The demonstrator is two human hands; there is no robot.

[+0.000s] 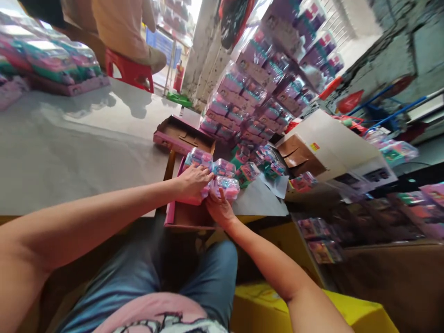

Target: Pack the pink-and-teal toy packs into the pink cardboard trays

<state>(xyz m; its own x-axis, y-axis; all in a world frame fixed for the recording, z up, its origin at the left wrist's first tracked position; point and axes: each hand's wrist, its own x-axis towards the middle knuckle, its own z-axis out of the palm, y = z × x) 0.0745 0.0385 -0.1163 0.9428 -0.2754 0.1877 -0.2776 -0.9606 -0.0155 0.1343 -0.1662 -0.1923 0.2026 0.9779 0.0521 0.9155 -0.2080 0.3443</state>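
My left hand [192, 181] lies fingers-down on a row of small clear plastic toy packs [222, 169] with pink and blue contents, its fingers curled over them. My right hand [219, 208] comes up from below and grips the nearest pack [227, 186] from underneath. The packs sit in an open pink-edged cardboard tray [189, 217] at the table's near edge.
A second open pink tray [180, 135] lies further back on the grey table [69, 148]. Tall stacks of boxed toys [256, 88] rise behind, loose packs [256, 162] beside them. A white carton [333, 148] stands right. A person sits on a red stool [128, 69] at the back.
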